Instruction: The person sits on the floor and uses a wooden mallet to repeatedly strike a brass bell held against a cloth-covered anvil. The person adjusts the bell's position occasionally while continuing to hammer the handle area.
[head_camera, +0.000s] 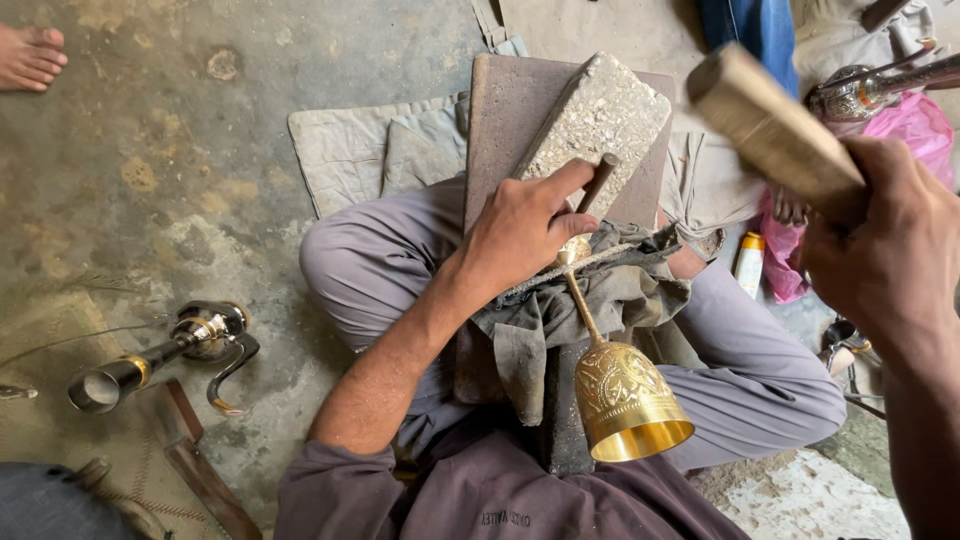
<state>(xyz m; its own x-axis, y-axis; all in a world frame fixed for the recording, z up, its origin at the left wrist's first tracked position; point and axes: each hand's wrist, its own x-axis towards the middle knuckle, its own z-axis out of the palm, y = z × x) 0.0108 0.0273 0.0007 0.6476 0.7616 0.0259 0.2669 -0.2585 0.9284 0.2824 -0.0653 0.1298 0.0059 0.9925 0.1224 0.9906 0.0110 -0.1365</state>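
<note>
Left hand (520, 235) pinches a short metal punch (598, 182) against the stem of a brass goblet (620, 385) lying across the lap on grey cloth (560, 310). Right hand (890, 260) — fingers wrapped tight — holds a wooden mallet (770, 125) raised. The cup's engraving looks complete; stem work appears unfinished.

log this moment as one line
left hand: holds punch on brass goblet | right hand: wooden mallet raised

left hand (520, 235) clenched low; right hand (885, 235) fisted, raised.
</note>
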